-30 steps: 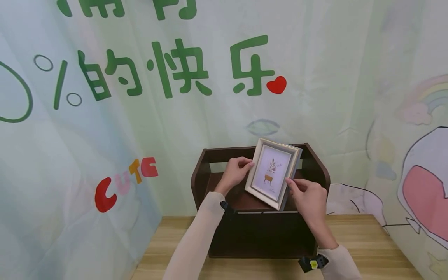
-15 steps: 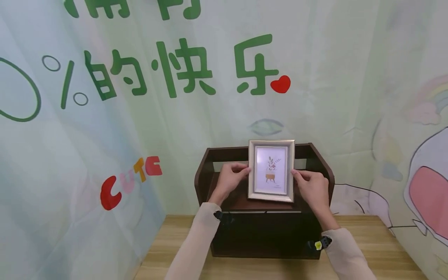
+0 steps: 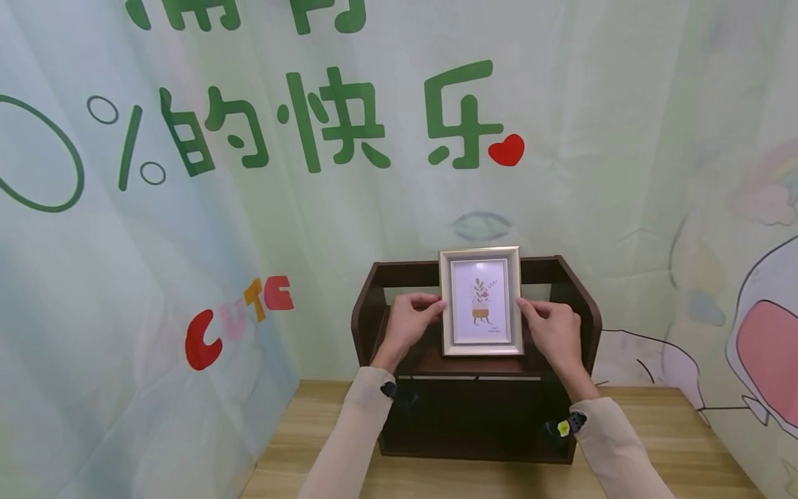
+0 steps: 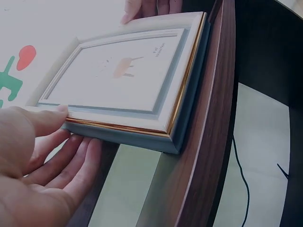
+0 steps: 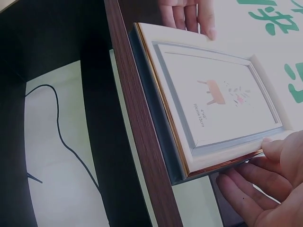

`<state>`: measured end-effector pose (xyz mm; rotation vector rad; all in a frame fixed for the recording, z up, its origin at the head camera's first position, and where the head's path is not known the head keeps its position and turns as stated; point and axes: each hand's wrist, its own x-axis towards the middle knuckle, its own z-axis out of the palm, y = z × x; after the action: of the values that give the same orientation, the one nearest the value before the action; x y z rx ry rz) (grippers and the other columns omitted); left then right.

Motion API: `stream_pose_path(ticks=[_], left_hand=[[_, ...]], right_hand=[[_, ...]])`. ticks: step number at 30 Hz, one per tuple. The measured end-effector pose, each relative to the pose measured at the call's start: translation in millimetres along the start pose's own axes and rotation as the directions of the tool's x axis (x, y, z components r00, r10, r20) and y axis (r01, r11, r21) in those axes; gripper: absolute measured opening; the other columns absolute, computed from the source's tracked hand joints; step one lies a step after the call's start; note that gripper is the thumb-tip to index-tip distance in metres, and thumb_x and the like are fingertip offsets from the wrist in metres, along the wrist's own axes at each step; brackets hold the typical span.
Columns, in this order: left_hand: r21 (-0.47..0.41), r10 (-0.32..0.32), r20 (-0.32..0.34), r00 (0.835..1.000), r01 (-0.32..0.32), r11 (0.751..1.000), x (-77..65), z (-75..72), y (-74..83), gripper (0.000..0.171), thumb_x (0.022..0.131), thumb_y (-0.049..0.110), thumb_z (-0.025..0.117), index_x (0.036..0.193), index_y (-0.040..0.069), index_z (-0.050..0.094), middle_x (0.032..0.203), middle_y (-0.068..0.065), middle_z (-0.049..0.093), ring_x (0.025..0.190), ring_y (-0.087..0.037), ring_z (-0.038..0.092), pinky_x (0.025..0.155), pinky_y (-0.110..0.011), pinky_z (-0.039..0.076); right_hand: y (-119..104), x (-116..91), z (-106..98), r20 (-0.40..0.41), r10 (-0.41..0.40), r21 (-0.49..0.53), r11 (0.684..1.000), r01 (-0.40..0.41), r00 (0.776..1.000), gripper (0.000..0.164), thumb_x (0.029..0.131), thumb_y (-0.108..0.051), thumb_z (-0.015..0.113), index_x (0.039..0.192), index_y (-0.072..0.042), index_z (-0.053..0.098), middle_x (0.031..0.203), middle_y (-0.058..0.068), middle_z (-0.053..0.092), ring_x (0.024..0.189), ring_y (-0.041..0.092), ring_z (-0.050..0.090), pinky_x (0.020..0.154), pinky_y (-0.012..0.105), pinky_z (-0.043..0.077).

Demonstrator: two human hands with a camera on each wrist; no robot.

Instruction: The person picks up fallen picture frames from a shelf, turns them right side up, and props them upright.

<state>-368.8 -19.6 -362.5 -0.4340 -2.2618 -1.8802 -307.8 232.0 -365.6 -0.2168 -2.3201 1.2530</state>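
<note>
A pale gold picture frame (image 3: pixel 481 302) with a plant-in-a-pot print stands nearly upright over the upper shelf of a dark brown rack. My left hand (image 3: pixel 409 324) pinches its left side, thumb on the front and fingers behind. On the opposite side my right hand (image 3: pixel 552 334) holds the frame the same way. In the left wrist view the frame's bottom edge lies right at the brown shelf board (image 4: pixel 208 127). The right wrist view shows the same closeness, with the thumb (image 5: pixel 272 149) on the frame's front border.
The two-tier rack (image 3: pixel 476 423) stands on a wood-grain table (image 3: pixel 312 423). Behind it hangs a pale green printed curtain (image 3: pixel 349 208) with green characters. A thin black cord (image 5: pixel 71 146) runs behind the rack's lower opening.
The picture frame, tilted clockwise and turned aside a second ago, has been straightened to face the head camera. Both hands keep their hold on its sides, and the head view has shifted slightly left.
</note>
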Motion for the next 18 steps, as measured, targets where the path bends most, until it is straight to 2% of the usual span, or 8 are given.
stream_pose_path(ticks=[4,6,9,11,12,14,17,18], left_hand=[[0.005,0.015,-0.011,1.000,-0.015,1.000,1.4,-1.3,-1.0,0.023,0.096,0.013,0.078,0.112,-0.002,0.079,0.111,-0.022,0.076,0.085,-0.019,0.076,0.083,-0.034,0.066],[0.036,0.017,-0.018,1.000,-0.016,0.999,0.8,-2.4,-0.8,0.023,0.096,0.015,0.078,0.113,-0.001,0.079,0.111,-0.020,0.077,0.086,-0.017,0.075,0.084,-0.034,0.066],[0.160,0.055,-0.033,0.998,-0.049,0.986,-4.2,-6.9,4.8,0.026,0.098,0.021,0.076,0.116,0.003,0.079,0.113,-0.016,0.078,0.093,-0.020,0.075,0.086,-0.036,0.065],[0.271,0.123,-0.038,0.992,-0.108,0.957,-10.0,-13.9,14.6,0.028,0.100,0.025,0.074,0.119,0.005,0.078,0.114,-0.013,0.079,0.099,-0.022,0.075,0.088,-0.037,0.064],[0.328,0.171,-0.036,0.985,-0.150,0.933,-14.0,-19.1,21.3,0.029,0.100,0.027,0.073,0.120,0.005,0.077,0.116,-0.012,0.078,0.102,-0.023,0.075,0.088,-0.038,0.064],[0.443,0.292,-0.022,0.956,-0.252,0.860,-23.6,-32.9,36.9,0.032,0.101,0.028,0.072,0.122,0.004,0.075,0.119,-0.013,0.077,0.107,-0.027,0.074,0.090,-0.042,0.064],[0.588,0.439,0.016,0.899,-0.363,0.722,-38.2,-56.8,58.0,0.037,0.101,0.031,0.072,0.125,0.003,0.073,0.125,-0.017,0.074,0.115,-0.032,0.072,0.095,-0.047,0.062],[0.633,0.471,0.027,0.882,-0.379,0.674,-42.7,-64.9,62.8,0.039,0.100,0.033,0.073,0.126,0.003,0.073,0.127,-0.018,0.073,0.117,-0.034,0.071,0.097,-0.049,0.061]], right_hand=[[-1,-1,2,0.006,0.009,0.018,1.000,-0.010,1.000,0.041,0.104,-0.039,0.067,0.125,-0.006,0.078,0.113,0.021,0.080,0.088,0.028,0.074,0.058,0.024,0.050],[-2,-2,2,0.011,0.002,0.012,1.000,-0.002,1.000,0.042,0.104,-0.040,0.066,0.125,-0.006,0.077,0.114,0.021,0.079,0.089,0.029,0.074,0.060,0.026,0.051],[-6,-10,-4,0.018,-0.057,-0.030,0.998,0.057,0.998,0.046,0.105,-0.042,0.063,0.128,-0.004,0.076,0.117,0.021,0.078,0.096,0.033,0.073,0.070,0.036,0.059],[-11,-19,-15,0.004,-0.133,-0.064,0.989,0.133,0.991,0.047,0.106,-0.043,0.062,0.128,-0.003,0.075,0.118,0.022,0.078,0.100,0.036,0.075,0.079,0.046,0.062],[-14,-25,-22,-0.007,-0.176,-0.073,0.982,0.175,0.984,0.047,0.106,-0.042,0.063,0.128,-0.003,0.074,0.118,0.022,0.078,0.103,0.037,0.075,0.083,0.050,0.063],[-19,-36,-38,-0.050,-0.269,-0.090,0.960,0.264,0.962,0.045,0.105,-0.040,0.065,0.127,-0.003,0.074,0.118,0.022,0.078,0.104,0.040,0.076,0.086,0.054,0.062],[-20,-47,-66,-0.151,-0.407,-0.112,0.912,0.394,0.901,0.038,0.102,-0.032,0.071,0.125,-0.002,0.074,0.117,0.022,0.078,0.102,0.041,0.076,0.086,0.026,0.062],[-18,-49,-75,-0.186,-0.446,-0.121,0.895,0.430,0.876,0.037,0.100,-0.029,0.073,0.125,-0.003,0.074,0.118,0.022,0.078,0.105,0.032,0.078,0.088,0.016,0.057]])
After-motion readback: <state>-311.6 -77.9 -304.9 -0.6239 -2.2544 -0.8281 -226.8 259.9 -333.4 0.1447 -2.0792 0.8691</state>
